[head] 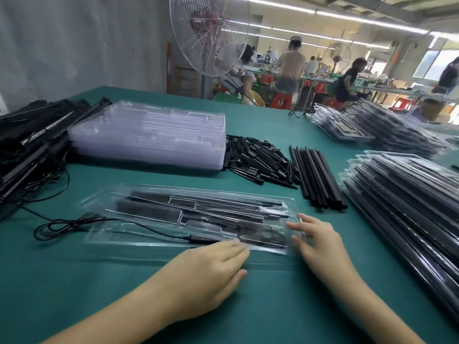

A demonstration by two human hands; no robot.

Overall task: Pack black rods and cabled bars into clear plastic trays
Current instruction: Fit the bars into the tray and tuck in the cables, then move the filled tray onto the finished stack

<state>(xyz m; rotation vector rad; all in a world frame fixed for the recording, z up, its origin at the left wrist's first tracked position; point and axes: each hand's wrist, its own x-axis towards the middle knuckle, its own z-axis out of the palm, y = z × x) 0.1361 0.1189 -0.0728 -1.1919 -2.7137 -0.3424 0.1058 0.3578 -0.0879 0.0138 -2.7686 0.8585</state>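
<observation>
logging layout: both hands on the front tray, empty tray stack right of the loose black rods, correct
No: the head view shows the empty tray stack left of the loose black rods. The left hand and right hand are on the front tray.

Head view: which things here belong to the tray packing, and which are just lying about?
Job: clear tray in front, left hand, right hand, long rods, short rod pile, cabled bars, empty tray stack, packed tray stacks.
Lying about: fan, red stools.
</observation>
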